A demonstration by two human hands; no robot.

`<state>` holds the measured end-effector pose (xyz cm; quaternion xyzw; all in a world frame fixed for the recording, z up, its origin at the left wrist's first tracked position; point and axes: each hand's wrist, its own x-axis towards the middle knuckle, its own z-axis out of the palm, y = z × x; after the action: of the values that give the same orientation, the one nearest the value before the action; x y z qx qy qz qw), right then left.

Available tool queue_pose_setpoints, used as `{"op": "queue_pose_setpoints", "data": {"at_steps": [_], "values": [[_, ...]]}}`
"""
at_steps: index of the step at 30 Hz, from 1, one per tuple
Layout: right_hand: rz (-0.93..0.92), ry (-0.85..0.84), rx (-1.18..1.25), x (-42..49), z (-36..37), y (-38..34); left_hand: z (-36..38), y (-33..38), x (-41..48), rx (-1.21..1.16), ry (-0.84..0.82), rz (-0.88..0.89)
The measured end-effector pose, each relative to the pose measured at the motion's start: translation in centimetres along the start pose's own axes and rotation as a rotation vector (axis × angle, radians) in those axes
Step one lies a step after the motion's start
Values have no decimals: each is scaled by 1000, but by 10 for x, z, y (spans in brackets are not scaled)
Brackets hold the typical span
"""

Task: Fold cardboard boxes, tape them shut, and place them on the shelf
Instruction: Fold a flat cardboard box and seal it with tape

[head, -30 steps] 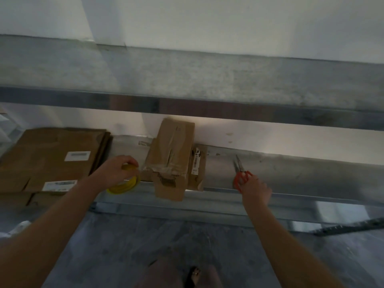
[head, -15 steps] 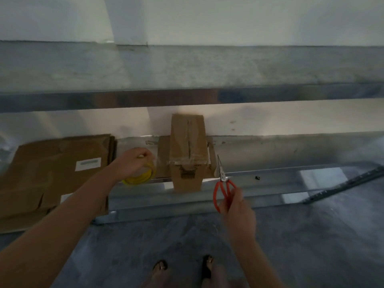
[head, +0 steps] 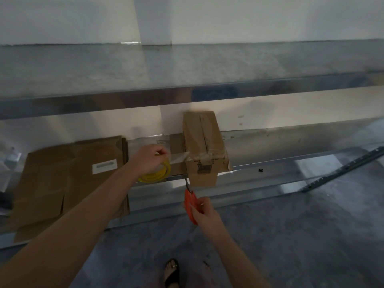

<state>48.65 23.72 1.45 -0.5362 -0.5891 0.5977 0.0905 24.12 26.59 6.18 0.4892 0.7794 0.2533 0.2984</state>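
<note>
A folded cardboard box (head: pixel 202 146) stands on the lower metal shelf (head: pixel 291 163), its front end overhanging the edge, with clear tape across its top seam. My left hand (head: pixel 148 161) grips a yellow roll of tape (head: pixel 155 175) just left of the box. A strip of clear tape (head: pixel 178 157) stretches from the roll to the box's front corner. My right hand (head: pixel 204 213) holds orange-handled scissors (head: pixel 190 202) below the strip, blades pointing up beside the box's lower left corner.
A stack of flat cardboard sheets (head: pixel 68 179) with white labels lies on the shelf at the left. An upper shelf (head: pixel 187 75) runs above. A dark slotted rail (head: pixel 342 169) leans at the right. My sandalled foot (head: pixel 172 271) stands on the grey floor.
My right hand picked the scissors up off the shelf and brought them left, under the tape. My left hand pulled the roll away from the box, stretching out a strip.
</note>
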Motion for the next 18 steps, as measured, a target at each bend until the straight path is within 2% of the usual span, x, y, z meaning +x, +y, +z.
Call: {"op": "queue_pose_setpoints", "data": {"at_steps": [6, 18], "values": [[40, -153, 120, 17, 13, -9, 1, -5, 5, 17, 11, 11], [63, -149, 276, 39, 13, -9, 0, -5, 15, 78, 9, 39]]}}
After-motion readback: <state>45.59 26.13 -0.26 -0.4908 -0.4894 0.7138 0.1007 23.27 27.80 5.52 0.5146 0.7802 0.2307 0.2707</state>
